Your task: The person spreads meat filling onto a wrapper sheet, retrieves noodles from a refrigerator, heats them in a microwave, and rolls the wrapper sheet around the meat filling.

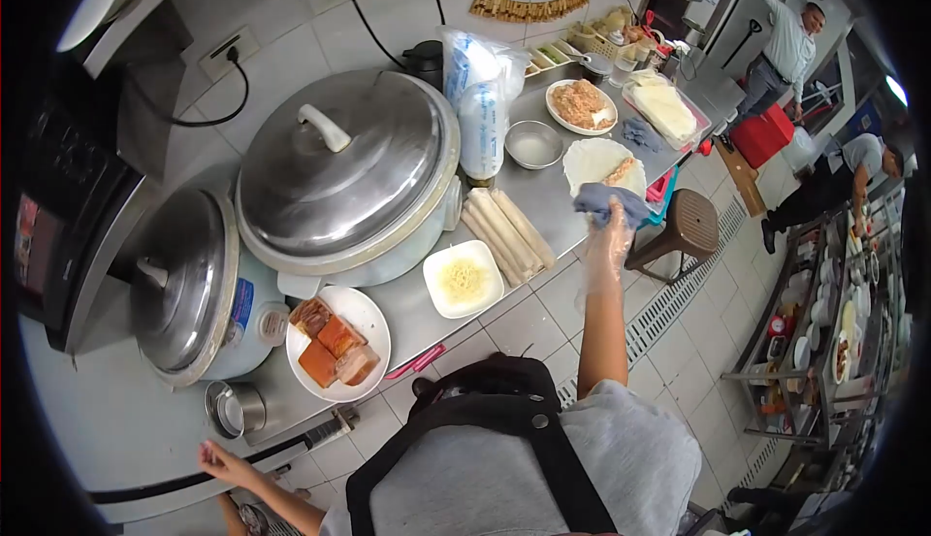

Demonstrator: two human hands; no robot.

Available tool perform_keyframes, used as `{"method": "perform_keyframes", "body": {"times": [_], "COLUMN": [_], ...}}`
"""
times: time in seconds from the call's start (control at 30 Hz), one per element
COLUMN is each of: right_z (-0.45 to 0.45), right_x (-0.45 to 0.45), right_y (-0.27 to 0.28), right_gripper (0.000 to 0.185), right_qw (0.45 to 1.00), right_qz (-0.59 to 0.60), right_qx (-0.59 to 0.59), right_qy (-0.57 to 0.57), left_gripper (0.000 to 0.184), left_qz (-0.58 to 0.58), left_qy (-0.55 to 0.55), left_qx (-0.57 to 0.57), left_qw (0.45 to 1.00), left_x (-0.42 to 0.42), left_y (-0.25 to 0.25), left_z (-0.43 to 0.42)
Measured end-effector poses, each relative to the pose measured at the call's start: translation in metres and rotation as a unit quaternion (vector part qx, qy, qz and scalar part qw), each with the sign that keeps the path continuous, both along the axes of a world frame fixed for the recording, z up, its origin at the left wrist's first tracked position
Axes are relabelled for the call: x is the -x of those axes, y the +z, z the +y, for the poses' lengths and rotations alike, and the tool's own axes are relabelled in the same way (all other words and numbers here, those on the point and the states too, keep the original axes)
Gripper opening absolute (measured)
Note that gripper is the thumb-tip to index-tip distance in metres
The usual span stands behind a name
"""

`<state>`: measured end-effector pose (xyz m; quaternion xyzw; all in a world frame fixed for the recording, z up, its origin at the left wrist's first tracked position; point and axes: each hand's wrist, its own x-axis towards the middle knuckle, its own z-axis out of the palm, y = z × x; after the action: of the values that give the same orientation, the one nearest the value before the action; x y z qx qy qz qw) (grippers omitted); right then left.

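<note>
My right hand [609, 230], in a clear plastic glove, is closed on a grey-blue cloth [611, 202] at the counter's front edge. Just beyond the cloth lies a round white wrapper [590, 160] with a strip of orange-pink filling [619, 171] on it. My left hand [221, 462] is at the lower left, near a small steel pot [234, 409]; its fingers look curled, and what they hold, if anything, is too small to make out. Pale rolls [506, 233] lie beside a square white bowl [464, 279] of yellowish shreds. A white plate [580, 107] holds more filling.
Two large lidded cookers [349, 162] [184, 284] stand at the left, by a plate of browned meat blocks [336, 344]. A brown stool [685, 228] stands beyond the counter. Two people [787, 51] [858, 172] are at the far right, one bent over a metal rack [810, 342].
</note>
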<state>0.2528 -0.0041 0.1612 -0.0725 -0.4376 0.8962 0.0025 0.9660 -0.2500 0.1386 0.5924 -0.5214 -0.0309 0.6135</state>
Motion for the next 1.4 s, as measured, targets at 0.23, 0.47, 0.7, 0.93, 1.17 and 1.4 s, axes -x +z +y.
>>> {"method": "perform_keyframes", "body": {"times": [0.23,0.47,0.7,0.93,1.17,1.4], "right_z": [0.038,-0.024,0.028,0.097,0.054,0.009], "right_x": [0.211,0.434,0.574,0.473,0.195,-0.068], "right_y": [-0.024,-0.055,-0.163,-0.123,-0.278,-0.435], "right_gripper": [0.028,0.044,0.052,0.045,0.038,0.034], "right_qw": [0.958,0.983,0.792,0.687,0.64,0.021], "right_qz": [0.232,0.18,0.371,0.387,0.441,0.738], "right_qx": [-0.035,0.034,-0.474,-0.6,-0.591,-0.422], "right_qy": [-0.163,-0.027,0.102,-0.137,0.216,0.527], "left_gripper": [0.038,0.038,0.03,0.026,0.026,0.032], "left_qz": [-0.167,-0.11,-0.122,-0.058,0.115,0.134], "left_qy": [0.092,0.086,0.16,0.324,0.282,0.296], "left_qx": [0.063,0.021,0.022,0.049,0.118,-0.158], "left_qw": [0.98,0.99,0.979,0.943,0.945,0.932], "left_x": [0.035,0.093,0.113,0.193,0.104,-0.021], "left_y": [0.082,0.012,-0.007,0.031,-0.055,-0.186], "left_z": [-0.005,0.057,0.182,0.271,0.323,0.459]}}
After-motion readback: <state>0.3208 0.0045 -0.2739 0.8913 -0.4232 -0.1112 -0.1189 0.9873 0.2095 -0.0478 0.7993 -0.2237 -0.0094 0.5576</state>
